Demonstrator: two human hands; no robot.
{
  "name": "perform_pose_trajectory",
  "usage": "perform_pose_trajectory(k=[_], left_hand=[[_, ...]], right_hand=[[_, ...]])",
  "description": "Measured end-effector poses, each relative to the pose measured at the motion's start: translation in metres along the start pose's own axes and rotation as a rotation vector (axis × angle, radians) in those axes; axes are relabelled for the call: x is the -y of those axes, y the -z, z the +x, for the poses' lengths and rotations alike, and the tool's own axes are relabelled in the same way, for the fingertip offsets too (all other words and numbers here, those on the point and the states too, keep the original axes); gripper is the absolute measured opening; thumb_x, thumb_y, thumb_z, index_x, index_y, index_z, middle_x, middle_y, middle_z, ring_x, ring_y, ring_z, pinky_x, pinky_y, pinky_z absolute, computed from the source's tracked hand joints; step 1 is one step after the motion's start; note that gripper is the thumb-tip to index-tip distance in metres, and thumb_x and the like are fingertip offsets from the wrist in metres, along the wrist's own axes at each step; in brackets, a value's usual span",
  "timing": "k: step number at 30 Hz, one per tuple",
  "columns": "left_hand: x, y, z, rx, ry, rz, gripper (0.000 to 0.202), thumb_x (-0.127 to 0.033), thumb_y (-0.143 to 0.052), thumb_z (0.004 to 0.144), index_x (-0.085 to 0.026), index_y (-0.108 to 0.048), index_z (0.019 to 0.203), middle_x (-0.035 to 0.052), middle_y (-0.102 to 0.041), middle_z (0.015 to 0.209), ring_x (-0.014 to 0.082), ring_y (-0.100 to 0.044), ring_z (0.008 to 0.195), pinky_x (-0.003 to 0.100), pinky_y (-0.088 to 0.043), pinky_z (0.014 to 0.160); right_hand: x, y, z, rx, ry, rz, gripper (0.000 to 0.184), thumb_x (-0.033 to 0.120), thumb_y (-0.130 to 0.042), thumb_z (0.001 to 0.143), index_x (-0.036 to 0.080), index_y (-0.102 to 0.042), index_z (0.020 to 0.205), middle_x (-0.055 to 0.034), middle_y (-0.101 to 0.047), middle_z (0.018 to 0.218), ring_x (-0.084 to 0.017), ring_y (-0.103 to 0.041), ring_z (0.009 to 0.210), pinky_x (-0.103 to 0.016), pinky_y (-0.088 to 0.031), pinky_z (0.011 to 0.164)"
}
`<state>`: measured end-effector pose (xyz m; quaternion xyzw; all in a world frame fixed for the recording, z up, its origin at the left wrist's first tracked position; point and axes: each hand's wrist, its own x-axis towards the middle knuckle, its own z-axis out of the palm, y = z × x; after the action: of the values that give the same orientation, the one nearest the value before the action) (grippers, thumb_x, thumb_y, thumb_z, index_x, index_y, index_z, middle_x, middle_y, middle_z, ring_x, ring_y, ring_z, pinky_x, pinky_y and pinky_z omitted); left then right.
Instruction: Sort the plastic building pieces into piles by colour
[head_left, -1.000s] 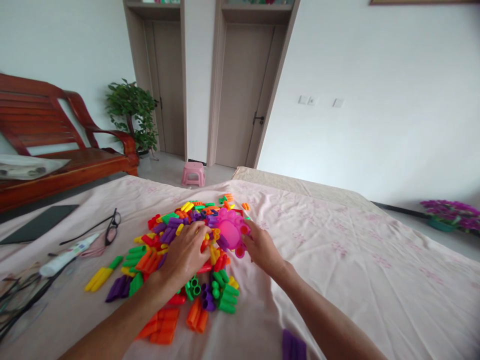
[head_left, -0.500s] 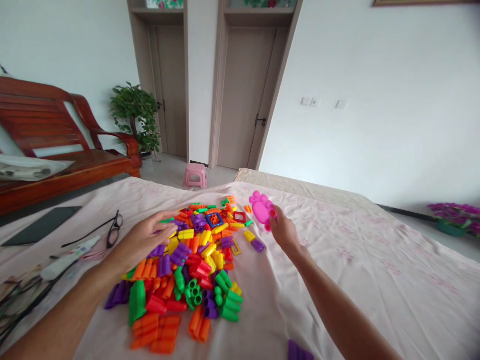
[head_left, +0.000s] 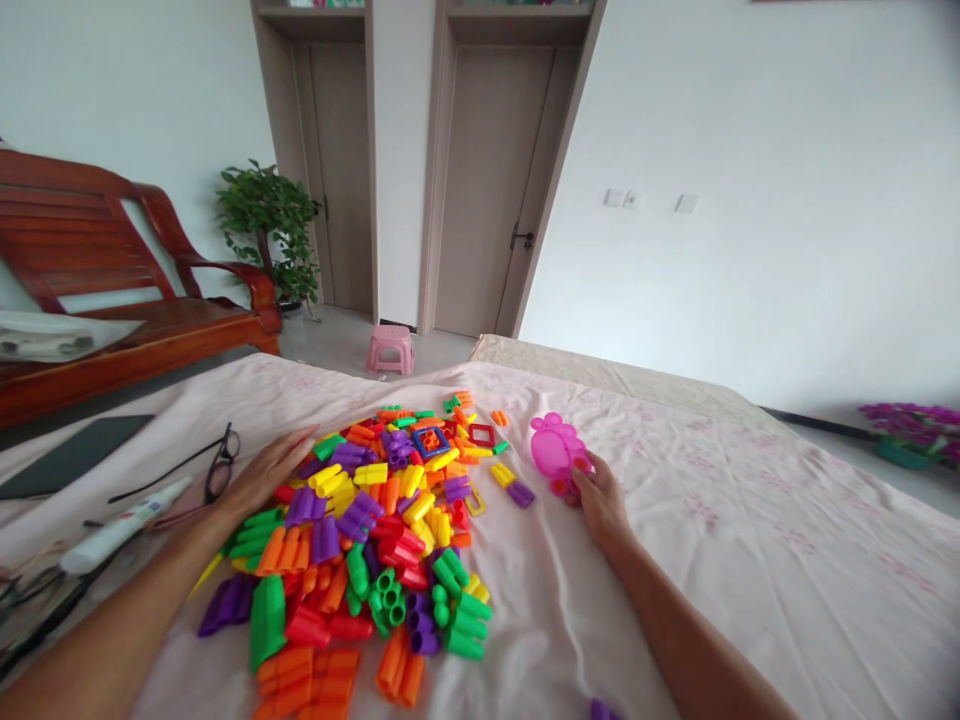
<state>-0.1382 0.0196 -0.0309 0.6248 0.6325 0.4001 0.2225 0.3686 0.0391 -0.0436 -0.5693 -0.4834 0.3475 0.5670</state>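
A heap of plastic building blocks [head_left: 390, 520] in orange, yellow, green, red and purple lies on the pale cloth. Along its left edge rests my left hand [head_left: 274, 468], fingers stretched out, holding nothing. To the right of the heap, my right hand [head_left: 602, 498] grips a pink flower-shaped plastic piece [head_left: 553, 453] by its lower right edge. Reddish spots show on that piece close to my thumb. Between the heap and my right hand lies a joined yellow and purple block [head_left: 514, 486]. A blue square frame [head_left: 431, 440] sits on top of the heap.
Black-framed glasses [head_left: 220, 468], a white tube [head_left: 124, 527] and a dark flat panel [head_left: 71, 458] lie at the left. A purple block [head_left: 602, 710] is at the near edge. Beyond stand a pink stool [head_left: 391, 350], a wooden bench [head_left: 150, 310] and a potted plant [head_left: 270, 230].
My left hand has moved left and down from over the heap to its left edge. My right hand has shifted right and slightly down with the pink piece.
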Motion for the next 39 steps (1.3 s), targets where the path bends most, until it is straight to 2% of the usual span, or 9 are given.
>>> perform_pose_trajectory(k=[6,9,11,16,23,28,32,35,39], left_hand=[[-0.03,-0.015,0.009,0.072,-0.077,-0.133,0.057,-0.059,-0.04,0.084,-0.023,-0.067,0.12,0.0041,-0.066,0.13,0.0269,-0.051,0.13,0.045,-0.029,0.116],[-0.045,-0.024,0.013,0.142,-0.131,-0.094,0.063,-0.06,-0.038,0.085,-0.017,-0.066,0.122,0.0078,-0.065,0.13,0.0264,-0.05,0.131,0.044,-0.03,0.115],[-0.051,-0.033,0.016,0.146,-0.168,-0.06,0.065,-0.059,-0.036,0.086,-0.014,-0.066,0.121,0.0103,-0.063,0.132,0.0264,-0.05,0.13,0.044,-0.03,0.115],[-0.058,-0.059,0.02,0.128,-0.226,-0.027,0.06,-0.052,-0.033,0.089,-0.016,-0.065,0.124,0.0093,-0.061,0.136,0.0241,-0.049,0.131,0.043,-0.029,0.115],[-0.087,-0.091,0.011,0.137,-0.335,0.029,0.048,-0.045,-0.04,0.09,-0.023,-0.066,0.124,0.0063,-0.063,0.133,0.0223,-0.051,0.128,0.041,-0.033,0.113],[-0.119,-0.12,0.002,0.139,-0.407,0.056,0.046,-0.043,-0.043,0.091,-0.022,-0.066,0.125,0.0088,-0.059,0.138,0.0237,-0.049,0.13,0.043,-0.031,0.114],[-0.147,-0.146,-0.007,0.162,-0.468,0.065,0.042,-0.045,-0.048,0.09,-0.026,-0.067,0.123,0.0064,-0.062,0.134,0.0229,-0.05,0.129,0.044,-0.03,0.114],[-0.166,-0.162,-0.013,0.182,-0.505,0.028,0.041,-0.046,-0.049,0.09,-0.028,-0.067,0.122,0.0053,-0.061,0.135,0.0237,-0.05,0.129,0.047,-0.028,0.114],[-0.179,-0.167,-0.009,0.244,-0.595,-0.139,0.041,-0.043,-0.041,0.095,-0.026,-0.067,0.122,0.0038,-0.061,0.136,0.0198,-0.049,0.13,0.039,-0.033,0.113]], right_hand=[[-0.006,0.012,0.023,-0.027,-0.005,-0.101,0.07,0.039,-0.059,0.073,0.011,-0.046,0.136,-0.0003,-0.063,0.064,-0.014,-0.055,0.049,-0.025,-0.044,0.049],[-0.009,0.016,0.031,-0.043,-0.022,-0.098,0.07,0.042,-0.061,0.071,0.01,-0.05,0.133,-0.0012,-0.063,0.064,-0.015,-0.055,0.049,-0.025,-0.044,0.049],[-0.01,0.017,0.033,-0.039,-0.021,-0.087,0.07,0.042,-0.062,0.07,0.009,-0.052,0.131,-0.0015,-0.062,0.063,-0.015,-0.055,0.049,-0.025,-0.044,0.048],[-0.011,0.017,0.032,-0.025,-0.018,-0.074,0.07,0.042,-0.062,0.069,0.009,-0.052,0.13,-0.0017,-0.063,0.063,-0.015,-0.055,0.05,-0.026,-0.045,0.049],[-0.012,0.016,0.031,-0.043,-0.002,-0.162,0.068,0.041,-0.057,0.072,0.01,-0.051,0.133,-0.0023,-0.065,0.067,-0.016,-0.059,0.053,-0.026,-0.047,0.05],[-0.01,0.017,0.028,-0.026,0.011,-0.213,0.064,0.039,-0.054,0.076,0.012,-0.051,0.134,-0.0024,-0.065,0.07,-0.017,-0.062,0.056,-0.025,-0.048,0.052],[-0.011,0.017,0.029,-0.023,0.009,-0.199,0.065,0.038,-0.055,0.076,0.012,-0.05,0.134,-0.0029,-0.066,0.071,-0.016,-0.061,0.055,-0.024,-0.047,0.051],[-0.014,0.017,0.03,-0.015,0.006,-0.153,0.067,0.039,-0.056,0.075,0.01,-0.049,0.135,-0.0029,-0.066,0.069,-0.016,-0.059,0.054,-0.024,-0.046,0.05],[-0.017,0.017,0.032,-0.026,-0.015,-0.132,0.068,0.038,-0.058,0.073,0.011,-0.05,0.135,-0.0034,-0.068,0.07,-0.017,-0.061,0.055,-0.025,-0.048,0.05]])
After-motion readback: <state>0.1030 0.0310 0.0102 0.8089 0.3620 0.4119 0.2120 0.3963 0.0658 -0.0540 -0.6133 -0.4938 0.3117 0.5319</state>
